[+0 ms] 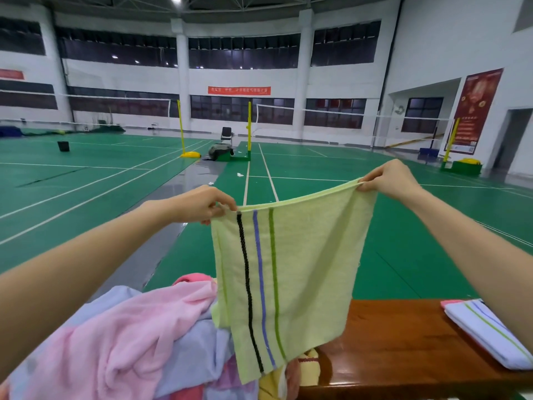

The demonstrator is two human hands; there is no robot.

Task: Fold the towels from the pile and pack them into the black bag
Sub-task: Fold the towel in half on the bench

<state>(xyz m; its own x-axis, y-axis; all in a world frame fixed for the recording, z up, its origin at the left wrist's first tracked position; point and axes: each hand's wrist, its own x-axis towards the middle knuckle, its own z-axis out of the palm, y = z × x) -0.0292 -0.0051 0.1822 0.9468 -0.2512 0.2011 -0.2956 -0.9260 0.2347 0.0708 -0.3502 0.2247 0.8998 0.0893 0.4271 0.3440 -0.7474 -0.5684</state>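
Note:
A pale green towel (305, 272) with black, blue and green stripes hangs spread in the air in front of me. My left hand (202, 204) pinches its top left corner and my right hand (389, 177) pinches its top right corner. Its lower edge hangs over the pile of towels (124, 336), pink and lavender, at the lower left on the brown wooden table (403, 342). A folded white towel (487, 332) with green and blue stripes lies at the table's right end, partly behind my right forearm. No black bag shows.
Beyond the table lies a green badminton court with yellow net posts (181, 131). A chair (227, 134) and a dark heap (220, 151) stand far off by the middle post. A black bin (63, 146) sits on the far left court.

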